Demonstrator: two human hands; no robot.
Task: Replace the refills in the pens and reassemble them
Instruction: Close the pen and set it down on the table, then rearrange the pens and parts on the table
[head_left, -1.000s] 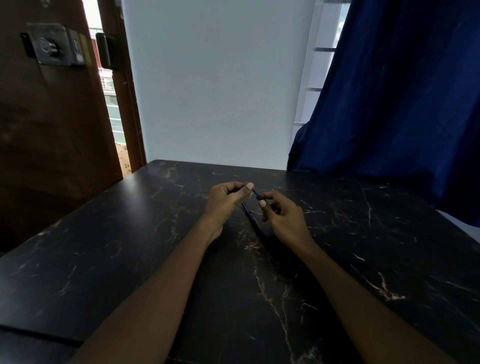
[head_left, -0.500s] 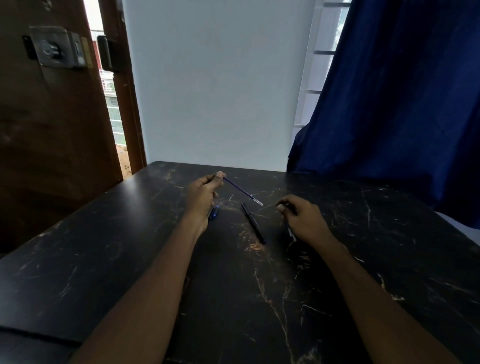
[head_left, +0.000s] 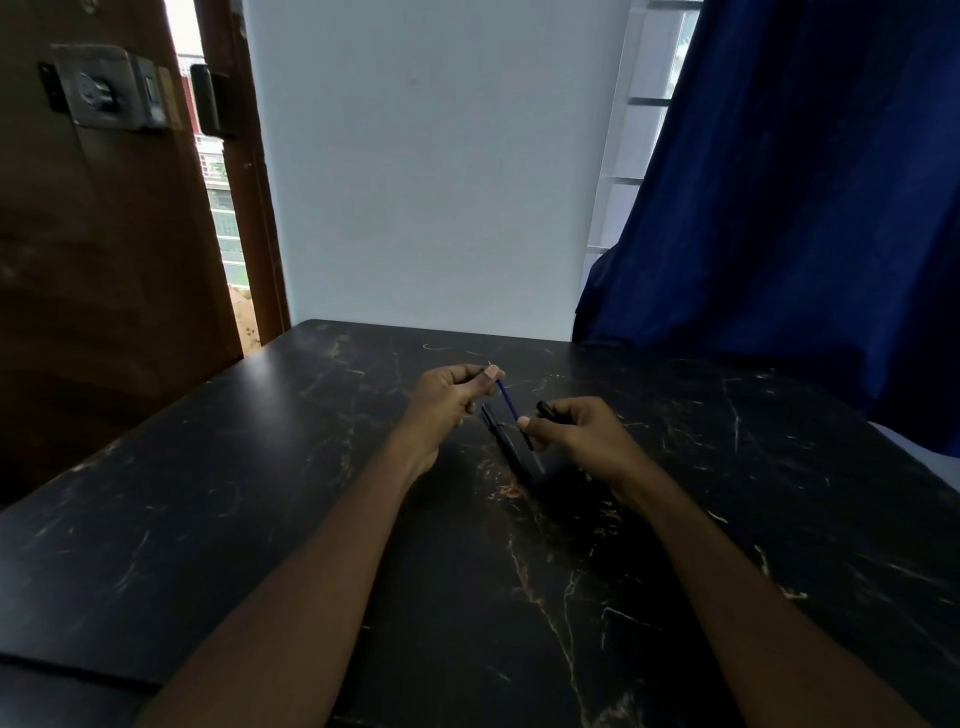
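Note:
My left hand (head_left: 449, 397) pinches the upper end of a thin blue refill (head_left: 508, 400) between thumb and fingers. The refill slants down to the right, and its lower end reaches my right hand (head_left: 574, 434). That hand grips a dark pen barrel (head_left: 545, 410), whose black end sticks out above the fingers. A second dark pen (head_left: 504, 441) lies on the black marble table (head_left: 260, 519) between the two hands. I cannot tell whether the refill's tip is inside the barrel.
A wooden door (head_left: 104, 234) with a metal lock stands at the left. A blue curtain (head_left: 805, 208) hangs at the right and touches the table's far right edge. A pale wall is behind the table.
My left hand has swung the refill down and to the right. My right hand has lifted the barrel off the table toward it, so the hands are close together again. The small blue piece by my left hand is no longer visible.

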